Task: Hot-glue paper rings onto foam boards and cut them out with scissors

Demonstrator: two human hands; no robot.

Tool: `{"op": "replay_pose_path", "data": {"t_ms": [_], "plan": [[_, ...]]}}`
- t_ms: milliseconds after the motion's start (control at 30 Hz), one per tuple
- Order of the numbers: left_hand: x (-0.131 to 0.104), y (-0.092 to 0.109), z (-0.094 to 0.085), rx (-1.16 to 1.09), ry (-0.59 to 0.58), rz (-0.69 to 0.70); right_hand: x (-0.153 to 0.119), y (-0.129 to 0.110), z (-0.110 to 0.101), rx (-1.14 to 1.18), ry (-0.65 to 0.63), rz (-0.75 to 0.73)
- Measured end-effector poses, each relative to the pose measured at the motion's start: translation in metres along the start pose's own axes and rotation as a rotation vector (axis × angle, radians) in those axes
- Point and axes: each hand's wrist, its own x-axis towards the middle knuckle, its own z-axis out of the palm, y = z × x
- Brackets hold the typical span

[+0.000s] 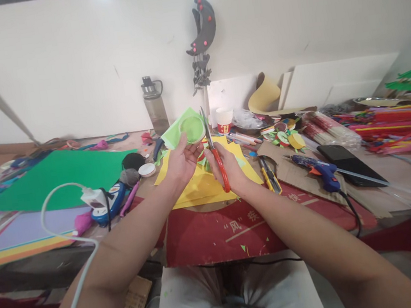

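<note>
My left hand (184, 162) is closed on a light green sheet of paper (172, 134), raised above the table. A pale ring-shaped outline (192, 129) shows on the paper; whether it is a separate ring or part of the sheet I cannot tell. In my right hand (228, 168) are scissors with red handles (221, 169), their blades pointing up at the paper's right edge. Below both hands lie yellow sheets (198, 190) on a red printed board (201, 235).
Right of the yellow sheets are a yellow utility knife (270, 175), a blue glue gun (317, 170) and a black phone (351, 165). A white-capped power strip (108, 204) and a green sheet (61, 178) lie left. Behind stand a bottle (156, 110) and a paper cup (224, 120).
</note>
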Motion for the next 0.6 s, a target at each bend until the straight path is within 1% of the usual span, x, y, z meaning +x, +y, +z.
{"op": "replay_pose_path", "data": {"t_ms": [267,500,600], "plan": [[0.004,0.001,-0.003,-0.009,-0.053,0.01,-0.006,-0.008,-0.004,-0.008,0.007,0.033],[0.005,0.008,-0.001,0.028,-0.011,0.015,-0.007,-0.013,-0.005,-0.024,0.002,0.036],[0.007,0.011,-0.002,0.037,-0.012,0.02,-0.008,-0.014,-0.005,-0.038,0.007,0.029]]}}
